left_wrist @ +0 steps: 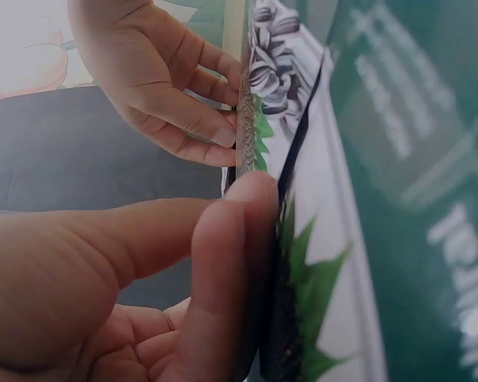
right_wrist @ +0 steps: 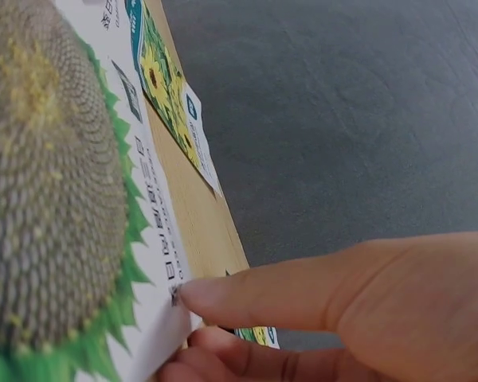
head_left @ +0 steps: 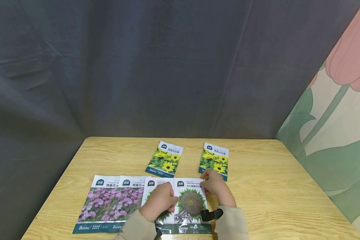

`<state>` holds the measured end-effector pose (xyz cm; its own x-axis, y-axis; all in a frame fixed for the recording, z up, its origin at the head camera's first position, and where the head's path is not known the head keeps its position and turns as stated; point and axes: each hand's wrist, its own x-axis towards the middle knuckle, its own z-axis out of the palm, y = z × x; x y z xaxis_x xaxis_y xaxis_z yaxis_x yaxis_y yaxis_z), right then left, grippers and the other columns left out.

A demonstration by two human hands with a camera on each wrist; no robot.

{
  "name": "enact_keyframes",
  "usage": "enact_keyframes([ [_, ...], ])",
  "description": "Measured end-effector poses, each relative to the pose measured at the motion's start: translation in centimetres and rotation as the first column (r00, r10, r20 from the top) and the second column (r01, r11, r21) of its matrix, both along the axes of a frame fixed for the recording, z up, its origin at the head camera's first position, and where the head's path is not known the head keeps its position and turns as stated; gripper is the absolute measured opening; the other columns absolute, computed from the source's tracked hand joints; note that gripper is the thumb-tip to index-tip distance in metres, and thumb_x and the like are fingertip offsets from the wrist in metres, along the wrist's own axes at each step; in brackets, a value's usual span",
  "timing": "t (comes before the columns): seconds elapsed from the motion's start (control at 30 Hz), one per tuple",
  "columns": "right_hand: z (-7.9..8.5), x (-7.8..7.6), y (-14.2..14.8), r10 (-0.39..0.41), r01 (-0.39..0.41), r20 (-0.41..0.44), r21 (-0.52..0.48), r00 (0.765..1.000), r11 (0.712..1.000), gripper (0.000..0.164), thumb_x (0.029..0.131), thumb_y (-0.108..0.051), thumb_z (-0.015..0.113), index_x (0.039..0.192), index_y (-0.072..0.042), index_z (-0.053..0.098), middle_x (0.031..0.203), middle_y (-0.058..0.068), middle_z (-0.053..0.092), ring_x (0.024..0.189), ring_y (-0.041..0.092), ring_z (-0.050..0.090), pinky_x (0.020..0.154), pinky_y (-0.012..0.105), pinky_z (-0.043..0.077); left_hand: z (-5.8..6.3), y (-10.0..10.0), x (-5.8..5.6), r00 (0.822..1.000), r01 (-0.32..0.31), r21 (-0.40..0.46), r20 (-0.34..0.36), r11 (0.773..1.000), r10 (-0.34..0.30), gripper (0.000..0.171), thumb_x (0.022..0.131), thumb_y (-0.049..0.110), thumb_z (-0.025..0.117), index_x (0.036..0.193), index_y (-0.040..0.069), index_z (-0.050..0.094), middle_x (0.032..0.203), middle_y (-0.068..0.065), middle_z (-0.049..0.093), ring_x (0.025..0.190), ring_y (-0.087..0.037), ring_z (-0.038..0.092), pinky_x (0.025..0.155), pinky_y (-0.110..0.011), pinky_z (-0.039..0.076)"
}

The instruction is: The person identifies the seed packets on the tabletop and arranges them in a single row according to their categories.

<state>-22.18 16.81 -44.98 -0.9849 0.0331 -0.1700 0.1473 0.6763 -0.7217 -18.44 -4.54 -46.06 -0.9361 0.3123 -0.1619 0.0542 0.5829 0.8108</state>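
Observation:
A seed packet with a large sunflower head [head_left: 192, 201] lies at the front middle of the table. My right hand [head_left: 218, 188] pinches its upper right corner between thumb and fingers, as the right wrist view shows up close. A matching sunflower-head packet [head_left: 167, 219] sits directly to its left, partly hidden beneath my left hand [head_left: 159, 201]. In the left wrist view, the left thumb and curled index finger [left_wrist: 219, 263] come together at the seam between these two packets, pinching the right packet's left edge.
Two purple-flower packets [head_left: 97, 204] [head_left: 131, 198] overlap at the front left. Farther back lie two yellow-flower packets, one left [head_left: 165, 159] and one right [head_left: 214, 161]. The wooden table [head_left: 273, 186] ends at a dark grey curtain [head_left: 168, 73].

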Motion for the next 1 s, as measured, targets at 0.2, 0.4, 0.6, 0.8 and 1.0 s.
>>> enact_keyframes([
  [0.2, 0.0, -0.1, -0.1, -0.001, 0.001, 0.006, 0.005, 1.0, 1.0, 0.011, 0.089, 0.005, 0.068, 0.098, 0.003, 0.061, 0.083, 0.012, 0.052, 0.062, 0.02, 0.055, 0.051, 0.03, 0.052, 0.2, 0.1, 0.1, 1.0, 0.012, -0.031, -0.025, 0.999, -0.013, 0.021, 0.091, 0.0, 0.069, 0.083, 0.007, 0.051, 0.057, -0.004, 0.058, 0.045, -0.014, 0.057, 0.055, -0.029, 0.049],
  [0.4, 0.1, -0.1, -0.1, -0.007, 0.008, 0.021, -0.007, 1.0, 1.0, 0.011, 0.091, 0.004, 0.067, 0.1, 0.003, 0.061, 0.082, 0.012, 0.053, 0.061, 0.019, 0.054, 0.051, 0.03, 0.053, 0.5, 0.2, 0.2, 0.999, 0.034, -0.038, -0.028, 0.999, -0.035, 0.022, 0.093, 0.001, 0.068, 0.081, 0.008, 0.051, 0.055, -0.004, 0.058, 0.045, -0.015, 0.058, 0.051, -0.028, 0.048],
  [0.6, -0.1, -0.2, 0.5, 0.016, -0.016, -0.007, -0.02, 1.0, 1.0, 0.016, 0.093, 0.0, 0.066, 0.108, 0.005, 0.063, 0.084, 0.013, 0.06, 0.066, 0.021, 0.059, 0.056, 0.034, 0.056, 0.7, -0.3, -0.2, 0.997, 0.058, -0.044, -0.042, 0.997, -0.06, 0.017, 0.096, 0.008, 0.067, 0.084, 0.01, 0.055, 0.058, -0.004, 0.06, 0.048, -0.016, 0.057, 0.048, -0.03, 0.045],
  [0.8, 0.0, -0.4, 1.1, -0.001, -0.001, -0.05, -0.039, 0.999, 0.999, 0.017, 0.096, -0.005, 0.063, 0.111, 0.004, 0.064, 0.081, 0.012, 0.062, 0.065, 0.022, 0.061, 0.056, 0.035, 0.054, 1.2, -1.5, -1.0, 0.988, 0.006, -0.067, -0.152, 0.998, -0.016, 0.009, 0.099, 0.015, 0.066, 0.094, 0.011, 0.06, 0.072, 0.0, 0.06, 0.058, -0.015, 0.055, 0.051, -0.033, 0.041],
  [1.0, -0.1, -0.7, 0.6, -0.05, 0.037, -0.13, -0.105, 0.99, 0.994, 0.023, 0.098, -0.005, 0.062, 0.118, 0.004, 0.064, 0.085, 0.011, 0.06, 0.065, 0.021, 0.062, 0.055, 0.031, 0.051, 1.4, -2.9, -2.3, 0.957, -0.09, 0.009, -0.278, 0.996, 0.089, 0.005, 0.098, 0.01, 0.064, 0.102, 0.006, 0.063, 0.097, -0.006, 0.062, 0.083, -0.02, 0.06, 0.066, -0.036, 0.051],
])
